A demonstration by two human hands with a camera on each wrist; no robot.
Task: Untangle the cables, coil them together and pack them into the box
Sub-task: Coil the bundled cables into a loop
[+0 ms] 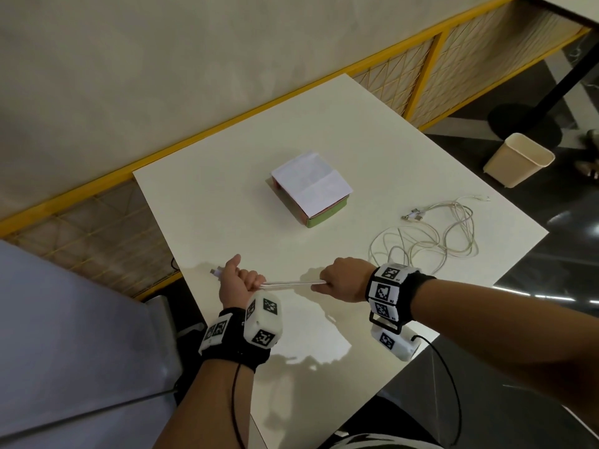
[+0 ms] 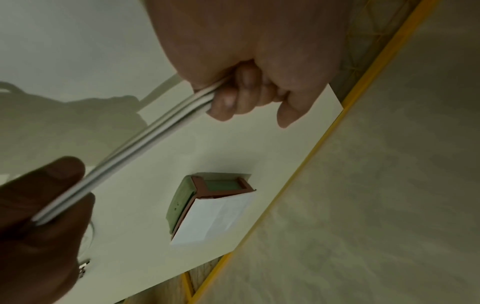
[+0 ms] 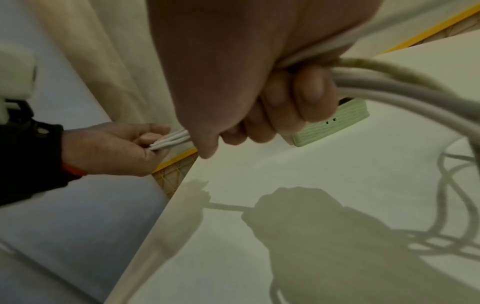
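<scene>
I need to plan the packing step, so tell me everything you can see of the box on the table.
The box is small and rectangular, with pale green ribbed sides and a reddish-brown inner rim; it looks like plastic. A creased white paper sheet lies over its top, hiding most of the opening. It sits flat near the middle of the white table, beyond both hands and apart from the loose cables. Nothing else touches it.

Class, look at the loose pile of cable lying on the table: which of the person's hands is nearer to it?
Right. The right hand is just beside the loose cable pile, gripping strands that run into it. The left hand grips the same strands farther off, near the table's opposite edge.
</scene>
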